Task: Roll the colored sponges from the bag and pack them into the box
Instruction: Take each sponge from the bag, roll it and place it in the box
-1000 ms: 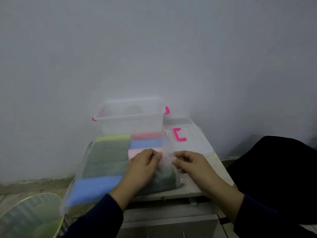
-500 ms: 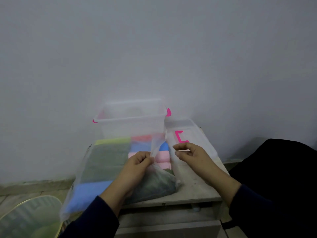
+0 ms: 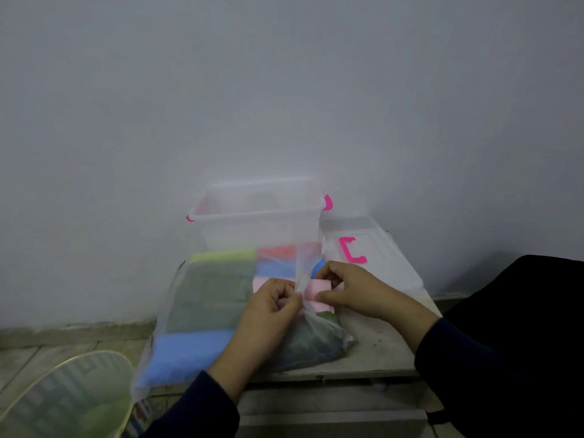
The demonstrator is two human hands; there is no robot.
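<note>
A clear plastic bag point(image 3: 202, 314) lies on the small table point(image 3: 379, 346), full of flat sponges in blue, green, dark green, red and pink. My left hand point(image 3: 271, 308) pinches the bag's open flap, which stands up at the bag's right end. My right hand point(image 3: 354, 289) grips a pink sponge point(image 3: 316, 295) that sticks out of the opening. Behind the bag stands a clear box point(image 3: 259, 213) with pink latches, open at the top.
The box's clear lid point(image 3: 373, 248) with a pink handle lies to the right of the box. A round glass surface point(image 3: 66, 396) sits low at the left. A dark cloth-covered shape point(image 3: 518, 327) fills the right side. The wall stands close behind.
The bag's flap has been pulled open and lifted. My right hand has moved left from the flap onto the pink sponge, which now shows outside the bag's mouth.
</note>
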